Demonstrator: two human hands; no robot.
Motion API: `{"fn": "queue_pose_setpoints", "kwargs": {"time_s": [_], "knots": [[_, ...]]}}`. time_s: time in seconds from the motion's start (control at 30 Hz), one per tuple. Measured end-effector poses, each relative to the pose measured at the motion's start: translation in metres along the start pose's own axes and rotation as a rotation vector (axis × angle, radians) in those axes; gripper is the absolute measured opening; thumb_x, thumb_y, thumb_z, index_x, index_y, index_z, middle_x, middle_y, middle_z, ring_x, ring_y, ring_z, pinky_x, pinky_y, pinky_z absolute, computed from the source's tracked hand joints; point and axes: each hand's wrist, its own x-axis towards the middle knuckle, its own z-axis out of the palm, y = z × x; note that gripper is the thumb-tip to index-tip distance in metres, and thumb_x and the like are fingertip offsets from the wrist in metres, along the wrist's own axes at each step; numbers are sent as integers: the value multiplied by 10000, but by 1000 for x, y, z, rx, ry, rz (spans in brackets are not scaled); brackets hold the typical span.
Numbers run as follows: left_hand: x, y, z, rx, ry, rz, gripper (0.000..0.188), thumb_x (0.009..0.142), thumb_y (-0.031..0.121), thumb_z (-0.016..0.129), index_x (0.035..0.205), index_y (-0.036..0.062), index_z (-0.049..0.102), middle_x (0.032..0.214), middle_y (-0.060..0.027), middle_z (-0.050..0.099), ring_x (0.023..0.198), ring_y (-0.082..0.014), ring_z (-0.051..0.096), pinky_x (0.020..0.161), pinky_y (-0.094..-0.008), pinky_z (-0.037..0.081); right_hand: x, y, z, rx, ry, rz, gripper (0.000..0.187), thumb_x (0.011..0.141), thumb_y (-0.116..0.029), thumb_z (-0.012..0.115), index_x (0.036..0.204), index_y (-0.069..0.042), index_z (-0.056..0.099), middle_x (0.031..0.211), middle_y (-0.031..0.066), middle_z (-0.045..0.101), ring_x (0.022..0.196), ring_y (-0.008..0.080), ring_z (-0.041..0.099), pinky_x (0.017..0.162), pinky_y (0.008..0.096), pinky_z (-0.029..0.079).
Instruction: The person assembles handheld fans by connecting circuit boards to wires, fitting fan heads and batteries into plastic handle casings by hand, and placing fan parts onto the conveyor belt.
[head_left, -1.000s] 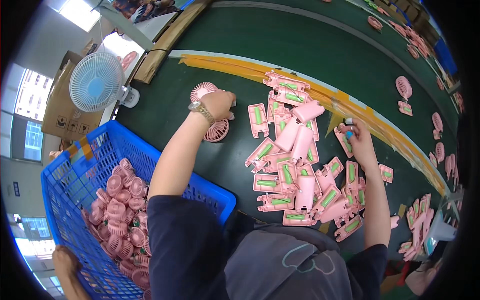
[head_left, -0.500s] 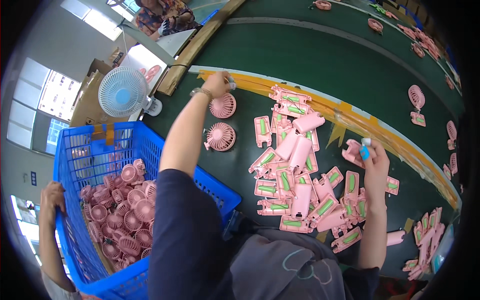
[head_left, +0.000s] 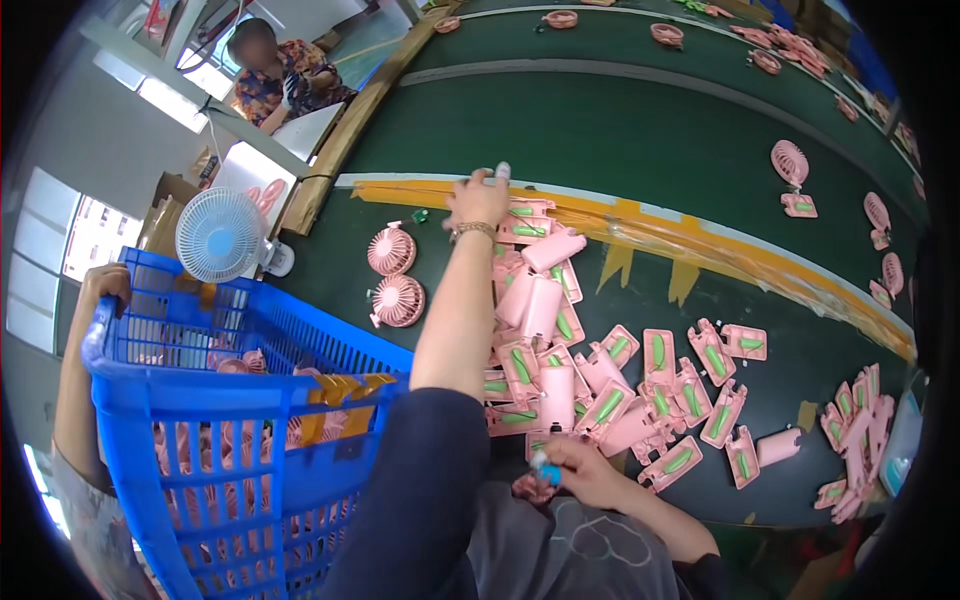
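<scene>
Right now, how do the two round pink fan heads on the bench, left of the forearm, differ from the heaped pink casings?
The fan heads are round and ribbed; the casings are oblong. The fan heads sit near each other, unstacked; the casings overlap. Both are pink, on a dark green bench.

I have the basket (head_left: 250,383) on the left, a load of fan heads (head_left: 233,365) inside it and a desk fan (head_left: 222,237) behind it. Just past its right side, two loose fan heads (head_left: 391,250) lie on the table (head_left: 650,310), one behind the other. Right of those I see the main heap of casings (head_left: 540,310); a smaller heap (head_left: 856,432) lies at far right. A taped strip (head_left: 690,240) runs behind the main heap, with the belt (head_left: 600,110) beyond it.
</scene>
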Motion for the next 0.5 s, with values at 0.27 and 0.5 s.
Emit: {"fn": "queue_pose_setpoints", "kwargs": {"time_s": [0.27, 0.5], "knots": [[-107, 44, 42, 66, -167, 194, 606, 849, 651, 435, 1231, 200, 567, 1355, -130, 427, 1268, -342, 344, 974, -663, 250, 1, 8, -24, 3, 130, -175, 158, 956, -72, 501, 1105, -34, 466, 847, 55, 610, 755, 91, 574, 668, 239, 457], [-167, 59, 27, 21, -157, 711, 442, 897, 398, 481, 1292, 202, 497, 1445, -209, 305, 1337, -384, 283, 1017, -686, 169, -36, -15, -59, 114, 374, -254, 128, 886, -68, 595, 1000, -50, 540, 770, 38, 595, 690, 107, 576, 655, 232, 475]]}}
